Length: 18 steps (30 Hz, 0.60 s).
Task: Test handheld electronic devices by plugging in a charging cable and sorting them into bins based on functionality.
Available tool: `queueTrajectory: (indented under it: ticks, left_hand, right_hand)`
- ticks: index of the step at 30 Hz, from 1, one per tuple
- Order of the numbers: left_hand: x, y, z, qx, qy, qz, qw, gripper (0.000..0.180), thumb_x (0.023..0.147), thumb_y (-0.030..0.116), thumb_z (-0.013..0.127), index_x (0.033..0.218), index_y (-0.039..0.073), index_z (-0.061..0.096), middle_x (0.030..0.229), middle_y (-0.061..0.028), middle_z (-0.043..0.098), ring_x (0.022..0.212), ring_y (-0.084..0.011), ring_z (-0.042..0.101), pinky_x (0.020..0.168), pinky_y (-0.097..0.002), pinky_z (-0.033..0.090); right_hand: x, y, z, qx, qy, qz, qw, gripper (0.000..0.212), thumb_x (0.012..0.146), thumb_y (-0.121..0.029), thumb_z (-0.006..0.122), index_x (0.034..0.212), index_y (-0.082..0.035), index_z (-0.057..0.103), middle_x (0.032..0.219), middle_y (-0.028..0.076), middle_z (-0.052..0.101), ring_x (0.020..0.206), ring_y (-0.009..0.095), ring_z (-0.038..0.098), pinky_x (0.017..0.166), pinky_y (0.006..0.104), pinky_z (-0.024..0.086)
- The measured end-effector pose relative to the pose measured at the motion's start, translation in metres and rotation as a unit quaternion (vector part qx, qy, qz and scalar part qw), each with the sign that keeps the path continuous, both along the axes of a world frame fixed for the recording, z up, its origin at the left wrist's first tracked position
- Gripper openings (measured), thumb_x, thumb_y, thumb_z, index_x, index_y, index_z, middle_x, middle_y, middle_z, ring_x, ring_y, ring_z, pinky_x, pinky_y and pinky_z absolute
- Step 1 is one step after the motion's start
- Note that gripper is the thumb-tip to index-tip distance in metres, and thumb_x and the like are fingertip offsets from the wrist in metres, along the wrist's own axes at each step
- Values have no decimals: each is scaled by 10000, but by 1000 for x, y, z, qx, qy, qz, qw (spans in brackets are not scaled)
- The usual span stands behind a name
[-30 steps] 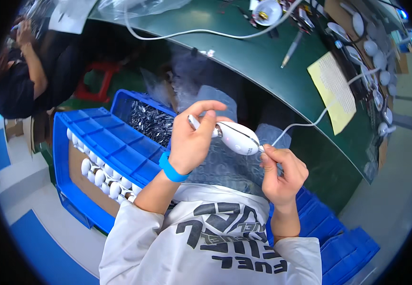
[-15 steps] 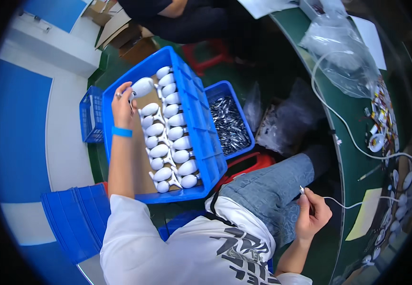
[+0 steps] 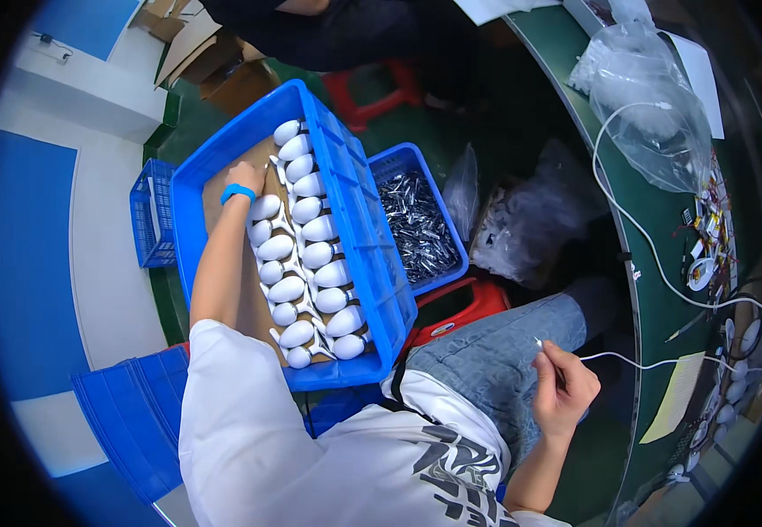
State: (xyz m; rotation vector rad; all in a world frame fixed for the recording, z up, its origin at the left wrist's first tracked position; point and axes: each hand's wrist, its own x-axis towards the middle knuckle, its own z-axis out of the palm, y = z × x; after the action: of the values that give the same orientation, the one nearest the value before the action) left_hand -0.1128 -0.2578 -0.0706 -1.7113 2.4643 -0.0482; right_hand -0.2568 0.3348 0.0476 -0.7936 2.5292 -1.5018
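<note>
While the thin white cable (image 3: 627, 360) is pinched at its tip between the fingers of the right hand (image 3: 564, 386) over the lap, a tug could snag it along the green tabletop (image 3: 662, 290). The left hand (image 3: 245, 176) rests in the blue plastic crate (image 3: 359, 237) beside white egg-shaped shells (image 3: 298, 263), its fingers hidden; a careless reach could topple rows.
</note>
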Motion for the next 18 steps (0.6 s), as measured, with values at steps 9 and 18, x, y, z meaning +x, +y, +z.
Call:
queueTrajectory:
  ticks: [9,18]
  left_hand:
    - [57,-46,-34,116,26,-54,991,397,883,311,475,1191,145,663,1222,-164,623,1145,-354,571,1015,-425,424]
    - [61,-45,-54,101,155,-148,971,482,903,348,549,1233,1,605,1227,-189,625,1136,-308,589,998,-396,434]
  right_hand:
    - [10,22,-16,3,-36,-39,999,95,788,51,698,882,54,686,664,96,660,503,89,549,478,197,394]
    - [14,38,23,-78,-139,5,987,177,854,62,590,1018,42,651,766,111,672,676,132,662,540,217,455]
